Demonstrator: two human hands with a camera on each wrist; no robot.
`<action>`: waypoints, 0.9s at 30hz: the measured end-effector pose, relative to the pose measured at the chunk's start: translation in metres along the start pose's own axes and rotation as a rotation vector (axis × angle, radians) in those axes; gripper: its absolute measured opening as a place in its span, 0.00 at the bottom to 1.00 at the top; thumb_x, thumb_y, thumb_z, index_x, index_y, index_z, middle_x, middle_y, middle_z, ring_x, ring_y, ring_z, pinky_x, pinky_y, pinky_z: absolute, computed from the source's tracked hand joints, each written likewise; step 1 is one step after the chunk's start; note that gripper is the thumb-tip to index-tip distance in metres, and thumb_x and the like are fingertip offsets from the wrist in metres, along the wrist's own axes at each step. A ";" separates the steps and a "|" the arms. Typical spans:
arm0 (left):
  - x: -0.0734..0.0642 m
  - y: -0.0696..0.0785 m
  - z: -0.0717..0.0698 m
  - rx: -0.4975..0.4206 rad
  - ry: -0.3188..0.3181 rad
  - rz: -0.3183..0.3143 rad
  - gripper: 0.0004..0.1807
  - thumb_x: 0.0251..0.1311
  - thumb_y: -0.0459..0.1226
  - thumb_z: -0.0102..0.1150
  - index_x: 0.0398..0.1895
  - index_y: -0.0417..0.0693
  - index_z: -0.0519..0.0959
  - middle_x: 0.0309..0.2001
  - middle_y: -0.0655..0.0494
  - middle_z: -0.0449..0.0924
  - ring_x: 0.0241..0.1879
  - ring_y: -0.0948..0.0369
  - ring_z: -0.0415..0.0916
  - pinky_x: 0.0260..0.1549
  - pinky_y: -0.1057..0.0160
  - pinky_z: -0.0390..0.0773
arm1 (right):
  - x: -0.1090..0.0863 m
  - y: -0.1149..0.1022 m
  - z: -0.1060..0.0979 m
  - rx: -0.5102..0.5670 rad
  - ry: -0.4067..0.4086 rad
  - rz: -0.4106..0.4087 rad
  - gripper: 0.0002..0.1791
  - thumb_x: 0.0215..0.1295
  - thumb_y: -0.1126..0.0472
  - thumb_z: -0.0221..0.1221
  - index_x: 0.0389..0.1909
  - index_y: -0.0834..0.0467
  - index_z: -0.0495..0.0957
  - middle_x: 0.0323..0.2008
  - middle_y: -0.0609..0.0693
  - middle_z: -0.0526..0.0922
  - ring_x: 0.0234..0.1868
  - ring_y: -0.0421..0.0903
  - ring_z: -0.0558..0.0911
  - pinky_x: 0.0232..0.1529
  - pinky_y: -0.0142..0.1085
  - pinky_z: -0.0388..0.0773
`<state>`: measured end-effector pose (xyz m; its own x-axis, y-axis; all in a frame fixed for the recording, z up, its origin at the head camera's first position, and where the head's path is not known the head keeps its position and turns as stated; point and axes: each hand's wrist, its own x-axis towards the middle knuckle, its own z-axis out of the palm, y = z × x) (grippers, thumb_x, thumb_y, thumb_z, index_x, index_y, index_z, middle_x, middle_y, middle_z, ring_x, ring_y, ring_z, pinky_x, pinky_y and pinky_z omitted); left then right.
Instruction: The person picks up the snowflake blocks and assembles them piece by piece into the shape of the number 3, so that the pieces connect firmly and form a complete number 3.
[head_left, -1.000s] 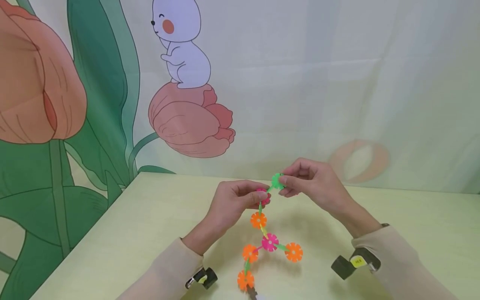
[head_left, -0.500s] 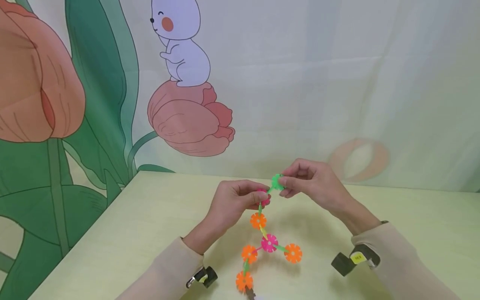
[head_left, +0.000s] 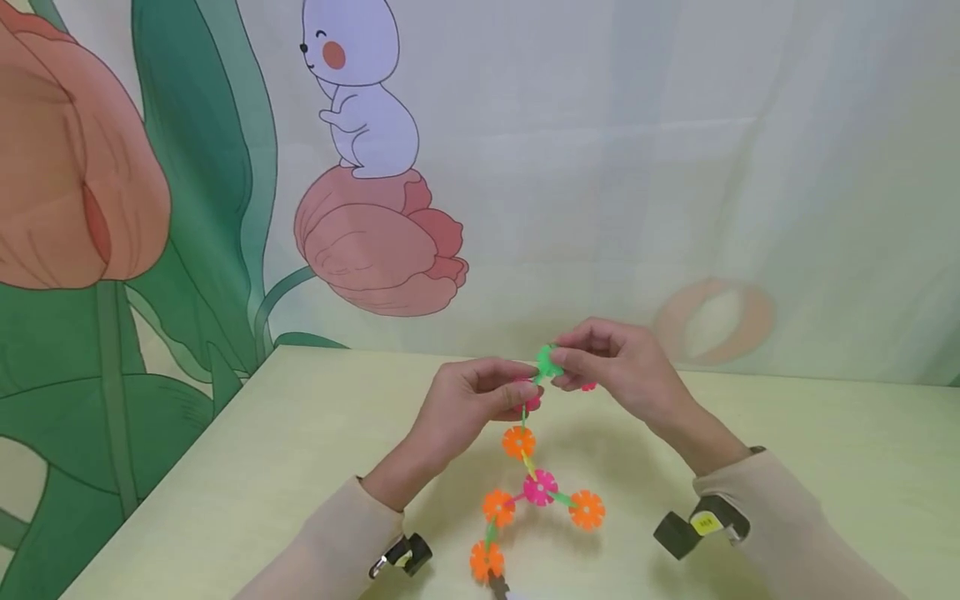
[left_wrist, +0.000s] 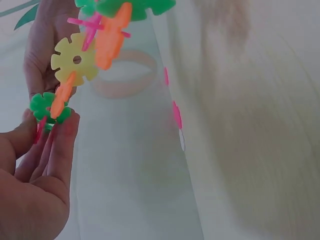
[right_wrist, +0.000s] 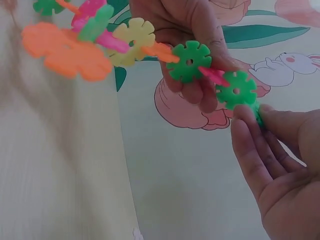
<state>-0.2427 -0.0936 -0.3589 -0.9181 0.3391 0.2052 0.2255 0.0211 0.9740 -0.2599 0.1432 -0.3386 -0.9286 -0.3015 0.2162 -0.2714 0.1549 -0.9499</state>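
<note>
A branching chain of notched plastic snowflake discs hangs between both hands in the head view. My left hand (head_left: pixel 474 404) pinches a pink disc (head_left: pixel 531 403) near its upper end. Just right of that, my right hand (head_left: pixel 628 367) holds a green disc (head_left: pixel 549 361) between thumb and fingers. Below hang an orange disc (head_left: pixel 518 442) and a pink disc (head_left: pixel 540 487) where the chain forks. One branch ends in an orange disc (head_left: pixel 587 509); the other runs down to a dark piece (head_left: pixel 497 583) at the frame's bottom. In the right wrist view, green discs (right_wrist: pixel 236 90) sit at my right fingertips.
The pale yellow table (head_left: pixel 337 433) backs onto a printed cloth (head_left: pixel 570 167) with tulips and a white rabbit. A pink piece (left_wrist: pixel 177 115) and a white piece (left_wrist: pixel 182 140) show at the table's back edge in the left wrist view.
My right hand has shifted slightly left with the green disc, bringing it closer to the left hand. The left hand keeps its grip; the hanging chain has barely moved.
</note>
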 end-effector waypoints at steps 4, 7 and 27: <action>0.001 -0.002 0.000 0.019 0.002 -0.017 0.14 0.70 0.40 0.71 0.53 0.44 0.89 0.45 0.50 0.90 0.45 0.52 0.89 0.48 0.55 0.87 | -0.001 0.002 0.001 0.007 -0.052 0.012 0.13 0.73 0.61 0.67 0.55 0.59 0.87 0.42 0.57 0.91 0.42 0.58 0.91 0.51 0.44 0.87; 0.002 -0.003 0.001 0.051 0.031 -0.018 0.12 0.71 0.43 0.70 0.48 0.45 0.90 0.41 0.50 0.90 0.39 0.55 0.87 0.43 0.61 0.85 | 0.001 0.004 0.004 0.021 -0.138 -0.002 0.14 0.74 0.64 0.66 0.57 0.60 0.87 0.46 0.57 0.90 0.43 0.58 0.91 0.53 0.46 0.86; 0.003 -0.009 0.008 -0.012 0.153 -0.041 0.09 0.71 0.38 0.69 0.44 0.40 0.89 0.38 0.47 0.90 0.39 0.49 0.89 0.36 0.65 0.85 | 0.038 0.096 -0.039 -0.528 -0.047 0.080 0.15 0.67 0.67 0.68 0.53 0.68 0.86 0.36 0.54 0.86 0.30 0.48 0.81 0.31 0.36 0.78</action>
<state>-0.2446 -0.0855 -0.3675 -0.9657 0.1908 0.1763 0.1835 0.0205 0.9828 -0.3310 0.1837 -0.4132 -0.9426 -0.3094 0.1258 -0.3018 0.6279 -0.7174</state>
